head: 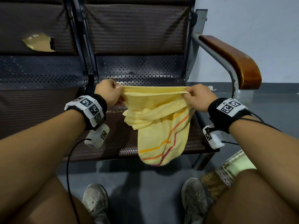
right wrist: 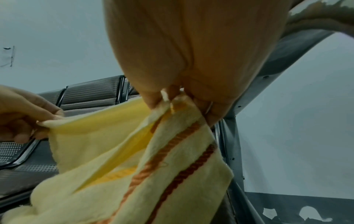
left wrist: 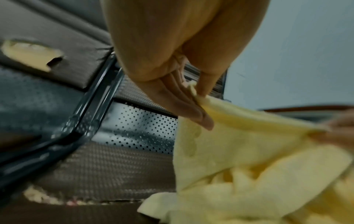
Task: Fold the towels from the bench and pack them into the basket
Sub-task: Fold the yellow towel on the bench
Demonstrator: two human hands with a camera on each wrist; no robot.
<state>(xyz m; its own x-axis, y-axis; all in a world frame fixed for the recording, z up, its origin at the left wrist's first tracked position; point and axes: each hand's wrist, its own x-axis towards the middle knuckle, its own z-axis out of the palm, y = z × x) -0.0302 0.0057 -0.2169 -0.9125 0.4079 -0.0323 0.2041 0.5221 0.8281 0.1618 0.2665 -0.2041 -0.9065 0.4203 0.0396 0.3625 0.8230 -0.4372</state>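
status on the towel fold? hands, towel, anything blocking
Both hands pinching towel's top edge: left hand, right hand. Towel stretched between them, lower part bunched over bench. Basket on floor at right. Nothing blocking.

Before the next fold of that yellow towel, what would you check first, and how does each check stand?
1. Left hand pinches a top corner of the yellow towel: ok.
2. Right hand pinches the other corner: ok.
3. Top edge stretched straight between the hands: ok.
4. Lower part hangs smooth: not ok, bunched on the bench seat.
5. Basket within reach by the right leg: ok.
6. Room inside the basket: cannot tell.
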